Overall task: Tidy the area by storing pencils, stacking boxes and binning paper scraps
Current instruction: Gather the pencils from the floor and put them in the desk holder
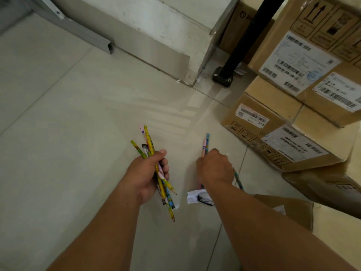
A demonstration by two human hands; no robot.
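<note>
My left hand point(150, 173) grips a bundle of several colourful pencils point(148, 141) over the tiled floor, tips pointing down toward me. To its right, my right hand point(214, 169) is curled round a few more pencils point(206, 143), pink and blue, whose ends stick out above the knuckles and below the wrist. A white paper scrap point(194, 196) lies on the floor just under my right forearm, with a small dark object beside it. Brown cardboard boxes point(273, 130) with shipping labels are stacked at the right.
A larger labelled box point(304, 61) sits atop the lower ones. Flattened cardboard point(293, 210) lies at the lower right. A black pole with a foot point(222, 77) stands by the wall corner. A grey metal channel point(82, 32) runs along the skirting at the upper left.
</note>
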